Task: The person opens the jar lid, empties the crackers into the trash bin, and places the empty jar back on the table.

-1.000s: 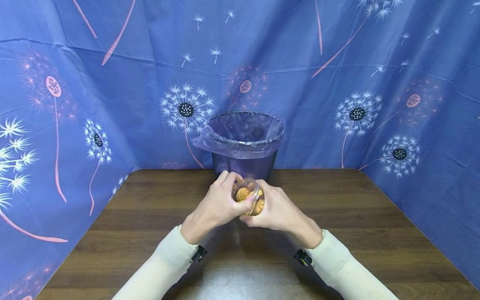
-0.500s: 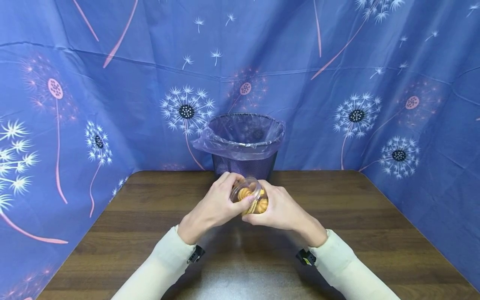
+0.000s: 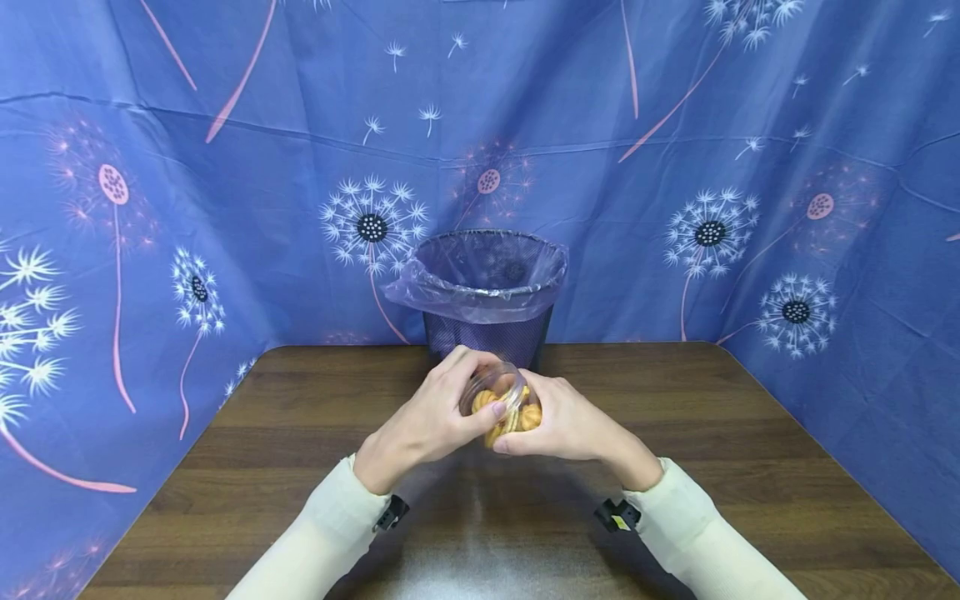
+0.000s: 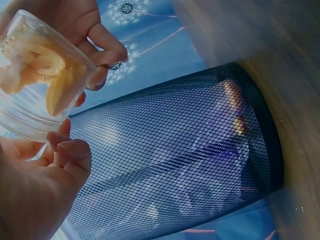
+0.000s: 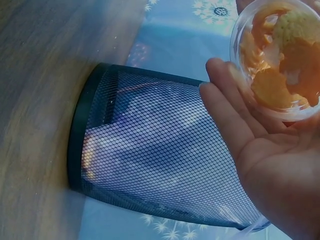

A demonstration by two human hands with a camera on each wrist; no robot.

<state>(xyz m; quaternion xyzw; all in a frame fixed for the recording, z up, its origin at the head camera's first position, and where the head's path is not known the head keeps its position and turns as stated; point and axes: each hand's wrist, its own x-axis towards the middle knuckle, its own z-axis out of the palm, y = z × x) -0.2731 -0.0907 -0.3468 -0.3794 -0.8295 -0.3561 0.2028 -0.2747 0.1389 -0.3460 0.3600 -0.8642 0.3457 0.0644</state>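
Observation:
A small clear plastic jar (image 3: 513, 382) of golden piped cookies (image 3: 530, 417) is held between both hands, tilted above the table. My left hand (image 3: 423, 421) grips its left end, thumb across the near side. From the right, my right hand (image 3: 577, 421) holds the other end, its thumb beneath the cookies. In the left wrist view the ridged end of the jar (image 4: 30, 122) lies at the left fingers. Through the round base, the right wrist view shows the cookies (image 5: 272, 90) inside, with the right fingers (image 5: 225, 105) extending past its side.
Behind the hands, a dark mesh waste bin (image 3: 487, 337) with a translucent purple liner (image 3: 517, 308) stands at the back of the brown wooden table (image 3: 315, 400). A blue dandelion-print cloth (image 3: 600, 192) hangs around the back and sides.
The jar has shifted slightly to the right and down in the head view, and the right hand has moved a little rightward with it. Both hands keep their hold.

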